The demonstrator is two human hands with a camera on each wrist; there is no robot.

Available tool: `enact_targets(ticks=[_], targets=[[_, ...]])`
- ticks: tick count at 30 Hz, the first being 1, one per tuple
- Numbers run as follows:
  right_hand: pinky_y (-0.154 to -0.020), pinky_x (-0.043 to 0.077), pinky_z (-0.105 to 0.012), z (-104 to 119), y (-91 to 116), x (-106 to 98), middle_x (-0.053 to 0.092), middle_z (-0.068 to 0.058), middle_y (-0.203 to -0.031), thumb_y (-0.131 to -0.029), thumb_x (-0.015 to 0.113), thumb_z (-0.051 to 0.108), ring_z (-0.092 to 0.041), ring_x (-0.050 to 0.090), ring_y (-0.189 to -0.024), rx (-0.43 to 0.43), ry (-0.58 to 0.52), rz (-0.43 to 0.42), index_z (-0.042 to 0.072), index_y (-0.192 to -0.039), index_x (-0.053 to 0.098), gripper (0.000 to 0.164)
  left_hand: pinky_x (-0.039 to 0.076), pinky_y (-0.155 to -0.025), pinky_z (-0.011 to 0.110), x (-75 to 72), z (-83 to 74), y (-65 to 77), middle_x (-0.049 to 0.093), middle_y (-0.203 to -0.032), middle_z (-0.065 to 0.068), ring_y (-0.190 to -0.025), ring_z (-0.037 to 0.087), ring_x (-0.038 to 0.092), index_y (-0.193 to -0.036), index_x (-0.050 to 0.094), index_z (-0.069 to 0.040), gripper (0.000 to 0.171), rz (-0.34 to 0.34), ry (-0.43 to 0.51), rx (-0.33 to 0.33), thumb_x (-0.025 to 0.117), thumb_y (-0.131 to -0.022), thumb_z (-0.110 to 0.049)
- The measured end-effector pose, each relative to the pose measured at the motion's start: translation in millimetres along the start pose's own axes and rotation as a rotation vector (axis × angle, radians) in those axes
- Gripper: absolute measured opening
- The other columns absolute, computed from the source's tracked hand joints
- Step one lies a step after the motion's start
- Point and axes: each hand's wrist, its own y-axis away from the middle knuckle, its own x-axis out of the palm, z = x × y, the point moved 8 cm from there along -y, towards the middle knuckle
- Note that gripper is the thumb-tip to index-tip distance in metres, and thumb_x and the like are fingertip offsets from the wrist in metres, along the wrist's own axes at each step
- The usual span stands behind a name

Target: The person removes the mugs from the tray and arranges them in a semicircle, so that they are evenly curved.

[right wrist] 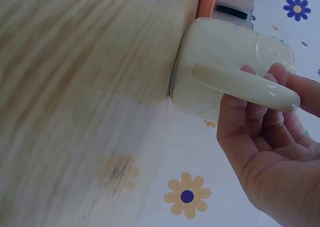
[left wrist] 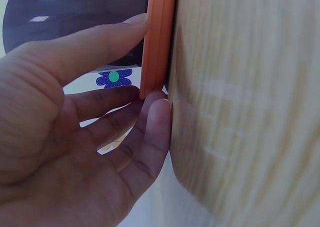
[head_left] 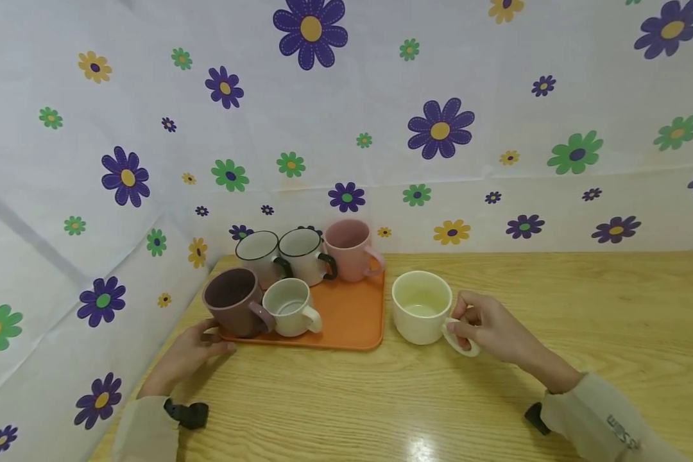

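A large cream mug [head_left: 420, 309] stands upright on the table, right of an orange tray [head_left: 349, 321]. Fingers of my right hand [head_left: 487, 327] are hooked through its handle [right wrist: 245, 87]. At the tray's front-left corner, my left hand [head_left: 186, 353] holds the rim, with the thumb and fingertips on its edge [left wrist: 156, 42]. Just above this hand sits a dark purple mug [head_left: 233, 305] on the tray. Beside it is a small off-white cup [head_left: 290, 308]. Behind them stand two white mugs with black rims and handles [head_left: 260, 256] [head_left: 303, 256] and a pink mug [head_left: 349, 250].
The wooden table [head_left: 335, 404] extends to the front and far right. A white flowered cloth [head_left: 369, 83] hangs behind the table and along its left side.
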Motion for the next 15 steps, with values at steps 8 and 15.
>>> enact_targets(ticks=[8,15], targets=[[-0.054,0.043,-0.026,0.0,-0.3,0.8,0.058,-0.006,-0.066,-0.097,0.059,-0.007,-0.014,0.054,-0.059,-0.008,-0.027,0.014,-0.003,-0.088,0.05,0.013,0.051,-0.093,0.053,0.7,2.7,0.3,0.049,-0.141,0.036,-0.123,0.048,0.055,-0.146,0.036,0.016,0.079,0.0,0.007,-0.002,0.076,-0.093,-0.026],[-0.054,0.044,-0.025,-2.1,-1.9,6.6,0.056,-0.006,-0.066,-0.097,0.059,-0.007,-0.014,0.054,-0.059,0.003,-0.05,0.028,-0.002,-0.087,0.049,0.014,0.052,-0.089,0.049,-0.3,1.8,-0.9,0.054,-0.136,0.034,-0.119,0.045,0.058,-0.146,0.038,0.016,0.076,-0.009,-0.005,0.006,0.076,-0.093,-0.025]])
